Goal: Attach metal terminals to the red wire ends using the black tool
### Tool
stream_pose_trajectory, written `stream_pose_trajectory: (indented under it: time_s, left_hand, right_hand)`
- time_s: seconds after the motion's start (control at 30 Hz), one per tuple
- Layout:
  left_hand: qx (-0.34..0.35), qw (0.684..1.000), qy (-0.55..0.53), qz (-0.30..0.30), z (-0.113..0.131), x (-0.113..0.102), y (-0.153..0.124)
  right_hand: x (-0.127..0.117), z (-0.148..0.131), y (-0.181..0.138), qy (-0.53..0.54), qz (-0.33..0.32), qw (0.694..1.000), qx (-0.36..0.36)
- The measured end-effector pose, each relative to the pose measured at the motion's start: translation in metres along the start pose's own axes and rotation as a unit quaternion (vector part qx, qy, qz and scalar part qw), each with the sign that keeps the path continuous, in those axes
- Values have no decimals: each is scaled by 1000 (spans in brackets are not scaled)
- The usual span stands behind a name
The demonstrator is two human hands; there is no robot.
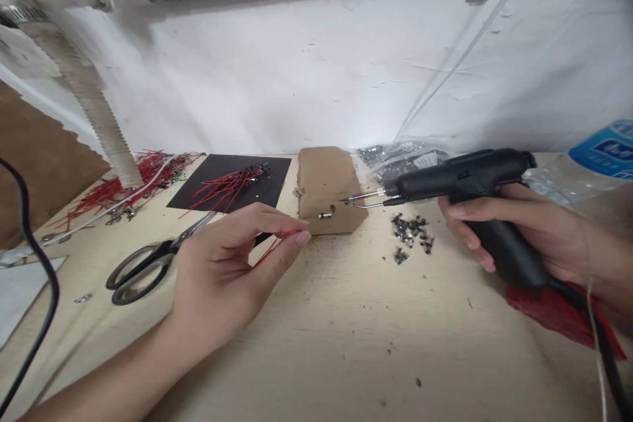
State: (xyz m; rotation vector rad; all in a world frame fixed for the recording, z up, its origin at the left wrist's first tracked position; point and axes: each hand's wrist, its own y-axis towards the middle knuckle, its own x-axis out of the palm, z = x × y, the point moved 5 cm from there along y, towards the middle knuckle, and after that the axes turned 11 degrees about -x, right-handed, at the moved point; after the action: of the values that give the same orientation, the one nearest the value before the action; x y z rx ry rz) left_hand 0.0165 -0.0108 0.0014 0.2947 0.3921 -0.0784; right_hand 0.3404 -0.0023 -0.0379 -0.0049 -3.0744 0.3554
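Observation:
Between thumb and forefinger, my left hand (pixel 232 270) pinches a thin red wire (pixel 267 253) near the front left of a piece of brown cardboard (pixel 329 175). A small metal part (pixel 325 215) lies on that cardboard, just past my fingertips. My right hand (pixel 524 224) is wrapped round the grip of a black soldering gun (pixel 459 175). Its metal tip, with a thin curved tube below, points left over the cardboard, a short way from the small part. Right of the cardboard lies a loose pile of small black and metal parts (pixel 410 231).
Black-handled scissors (pixel 141 273) lie left, beside a black sheet (pixel 198 175) bearing red wires. A tangle of red wires (pixel 113 188) sits farther left by a ribbed hose (pixel 96 102). Behind the soldering gun are a plastic bag (pixel 395 157) and a bottle (pixel 601 151). A black cable (pixel 47 264) hangs at left.

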Motion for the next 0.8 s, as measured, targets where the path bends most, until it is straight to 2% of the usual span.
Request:
stream_pose_trajectory:
  time_s: [0.8]
  left_hand:
    - [4, 1000, 3, -4, 0, 0, 0]
  right_hand:
    - [3, -1, 3, -1, -16, 1000, -9]
